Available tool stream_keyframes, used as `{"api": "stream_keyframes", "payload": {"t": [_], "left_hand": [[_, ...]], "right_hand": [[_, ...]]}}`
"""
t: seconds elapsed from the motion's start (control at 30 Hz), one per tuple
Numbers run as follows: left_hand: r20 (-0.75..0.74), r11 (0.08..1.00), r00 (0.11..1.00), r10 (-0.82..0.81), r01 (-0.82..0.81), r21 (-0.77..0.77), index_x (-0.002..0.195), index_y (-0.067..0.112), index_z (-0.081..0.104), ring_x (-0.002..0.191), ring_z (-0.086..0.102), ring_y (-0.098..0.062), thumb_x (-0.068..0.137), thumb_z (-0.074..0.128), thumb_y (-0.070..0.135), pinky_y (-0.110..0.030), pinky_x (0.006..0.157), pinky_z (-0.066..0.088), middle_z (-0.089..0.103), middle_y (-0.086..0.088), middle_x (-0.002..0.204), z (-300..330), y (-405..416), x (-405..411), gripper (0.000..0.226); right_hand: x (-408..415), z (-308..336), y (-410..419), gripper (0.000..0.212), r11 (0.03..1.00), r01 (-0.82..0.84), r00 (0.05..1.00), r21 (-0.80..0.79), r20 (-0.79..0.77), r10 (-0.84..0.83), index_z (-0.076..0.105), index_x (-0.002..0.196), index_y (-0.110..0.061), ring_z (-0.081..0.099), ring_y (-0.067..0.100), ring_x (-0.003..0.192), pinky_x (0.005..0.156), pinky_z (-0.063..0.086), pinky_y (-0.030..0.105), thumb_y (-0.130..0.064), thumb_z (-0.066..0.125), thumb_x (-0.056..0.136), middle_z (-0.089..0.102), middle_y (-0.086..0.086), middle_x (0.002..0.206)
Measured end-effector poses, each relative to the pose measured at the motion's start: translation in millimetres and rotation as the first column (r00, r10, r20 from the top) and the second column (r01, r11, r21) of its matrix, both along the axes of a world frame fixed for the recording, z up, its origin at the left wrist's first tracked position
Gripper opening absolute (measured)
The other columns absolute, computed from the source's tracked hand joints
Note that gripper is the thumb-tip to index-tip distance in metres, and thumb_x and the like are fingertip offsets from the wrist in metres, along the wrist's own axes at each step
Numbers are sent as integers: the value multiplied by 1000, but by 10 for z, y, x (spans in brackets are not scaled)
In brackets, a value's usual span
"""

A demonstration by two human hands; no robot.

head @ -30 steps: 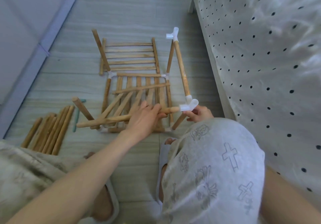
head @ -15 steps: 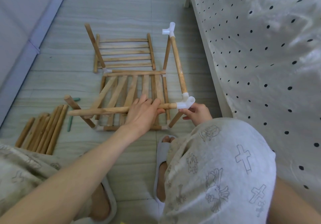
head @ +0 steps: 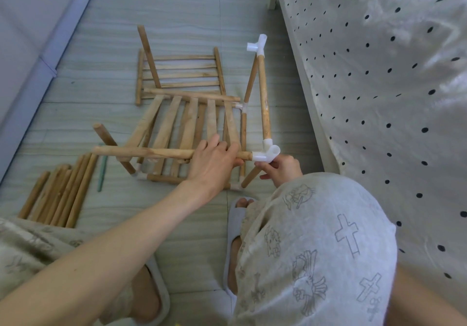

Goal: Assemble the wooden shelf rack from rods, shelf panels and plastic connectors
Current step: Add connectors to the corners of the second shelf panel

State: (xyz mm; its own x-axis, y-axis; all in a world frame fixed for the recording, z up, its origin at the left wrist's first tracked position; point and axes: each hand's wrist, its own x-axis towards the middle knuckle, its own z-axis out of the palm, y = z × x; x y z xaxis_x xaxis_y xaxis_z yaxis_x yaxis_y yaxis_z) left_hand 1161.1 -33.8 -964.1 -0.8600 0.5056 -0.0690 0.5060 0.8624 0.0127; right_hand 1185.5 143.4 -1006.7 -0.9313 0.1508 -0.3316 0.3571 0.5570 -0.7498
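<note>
2 hands [head: 214, 160] [head: 283, 170] grip rod [head: 151, 152] and connector [head: 265, 153]; spare rods [head: 60, 194] lie left, dotted bedsheet [head: 379, 85] crowds right.

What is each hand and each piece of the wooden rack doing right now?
left hand: grips the front rod
right hand: pinches the corner connector
front rod: level, its end in the corner connector
corner connector: joins the front rod and side rod
side rod: raised, capped by the top connector
top connector: two sockets empty
spare rods: lying loose on the floor
</note>
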Motion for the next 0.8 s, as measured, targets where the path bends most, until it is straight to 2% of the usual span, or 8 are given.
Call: {"api": "stream_keyframes", "payload": {"t": [0.1, 0.17, 0.3, 0.37, 0.47, 0.6, 0.73, 0.8], "left_hand": [[-4, 998, 998, -56, 56, -12, 112, 15, 46, 117, 39, -22, 99, 29, 45, -30, 84, 32, 61, -4, 114, 24, 12, -38, 37], [1, 994, 995, -102, 102, -26, 114, 13, 46, 119, 39, -21, 99, 29, 45, -30, 84, 34, 61, -4, 115, 53, 25, -88, 39], [6, 965, 972, -234, 233, -117, 122, 11, 41, 118, 43, -19, 98, 27, 46, -30, 74, 42, 59, -7, 115, 135, 32, -228, 45], [-24, 916, 934, -356, 344, -208, 124, 9, 39, 114, 47, -20, 100, 25, 44, -30, 65, 40, 60, -8, 112, 183, 38, -279, 45], [-14, 840, 877, -480, 456, -294, 124, 7, 40, 111, 51, -23, 102, 24, 41, -31, 59, 35, 62, -10, 107, 230, 85, -367, 44], [29, 819, 860, -509, 494, -292, 125, 6, 41, 112, 53, -27, 103, 22, 39, -31, 52, 28, 63, -10, 105, 220, 216, -505, 44], [54, 845, 870, -490, 489, -219, 125, 3, 41, 115, 51, -26, 100, 22, 45, -29, 52, 26, 63, -12, 103, 144, 288, -597, 52], [53, 858, 876, -480, 481, -178, 126, 2, 40, 116, 51, -26, 100, 23, 46, -31, 57, 30, 62, -13, 104, 99, 263, -611, 54]], "right_hand": [[19, 51, 82, 1, 993, -29, 998, -112, 50, 34, 67, 86, -22, 68, 15, 87, 90, 53, 44, -21, 66, 87, 70, -2, 87], [6, 165, 167, 11, 965, -49, 987, -259, 135, 86, 68, 82, -25, 66, 8, 86, 95, 50, 42, -15, 65, 88, 70, -7, 85], [-147, 487, 325, 36, 888, 87, 961, -451, 273, 45, 63, 110, -12, 61, 19, 100, 90, 51, 34, 9, 40, 92, 64, 4, 108], [-322, 612, 344, 43, 927, 219, 973, -303, 135, -186, 55, 124, -4, 60, 22, 95, 80, 51, 28, 10, 30, 93, 61, 11, 110], [-644, 779, 210, 32, 948, 270, 953, -171, -95, -289, 60, 112, -3, 59, 21, 76, 65, 52, 18, 1, 33, 97, 62, 9, 87], [-1059, 865, -138, 30, 811, 254, 967, -528, 149, -206, 48, 125, 4, 58, 28, 108, 93, 50, 30, -1, 40, 97, 58, 19, 116], [-1343, 676, -339, 45, 956, 210, 911, -203, 396, -116, 29, 143, -5, 31, 35, 136, 108, 32, 46, -17, 34, 100, 29, 17, 149], [-1393, 560, -345, 51, 937, 280, 834, -210, 536, -129, 16, 148, -7, 23, 40, 139, 109, 28, 54, -18, 31, 101, 17, 18, 154]]}}
